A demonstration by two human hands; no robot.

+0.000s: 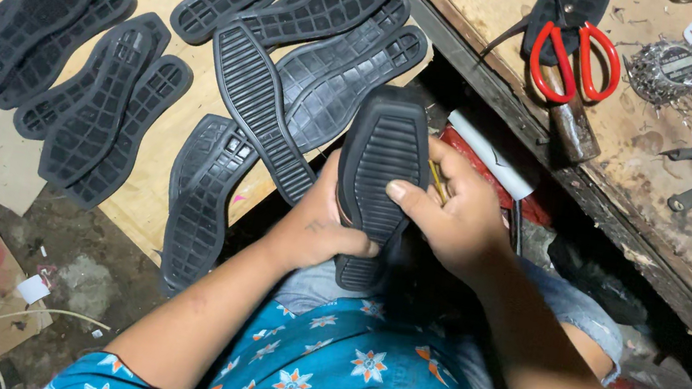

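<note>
The person holds a black rubber shoe sole (379,181) tread-up over the lap, gripped from both sides. The left hand (324,230) is closed around its heel end from below; the right hand (454,216) clamps its right edge, thumb pressed across the tread, with a thin yellowish tool (437,181) tucked in the fingers. The step in hand looks like working or checking the sole's edge; the next move probably calls for turning the sole while keeping both grips firm. Beyond the left hand, many more soles (101,105) lie on a wooden board (145,190). Past the right hand, red-handled scissors (575,60) rest on the desk (646,168).
</note>
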